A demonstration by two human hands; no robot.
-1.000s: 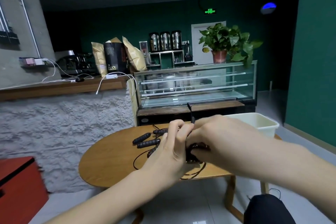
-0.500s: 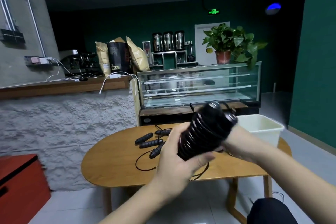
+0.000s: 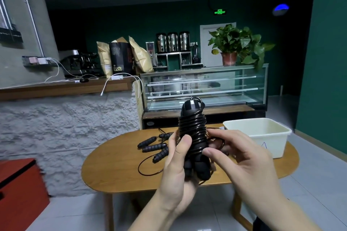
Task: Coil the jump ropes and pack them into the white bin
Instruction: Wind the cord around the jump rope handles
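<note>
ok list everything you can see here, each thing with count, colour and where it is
coiled jump rope: one, black, held upright above the table
loose jump ropes: more than one, exact count unclear, black, on the table's left part
white bin: one, on the table's right end
table: one, wooden, oval, centre
display case: one, glass, behind the table
potted plant: one, green, atop the case
left hand: grips the coil's lower end
right hand: fingers at the coil's right side

A café or coffee shop is being shown: an espresso machine (image 3: 80,63) and coffee bags (image 3: 122,58) are being kept on a wooden counter (image 3: 56,88), steel urns (image 3: 172,41) are being stored behind a glass display case (image 3: 204,88), and an exit sign (image 3: 219,12) is being lit.
</note>
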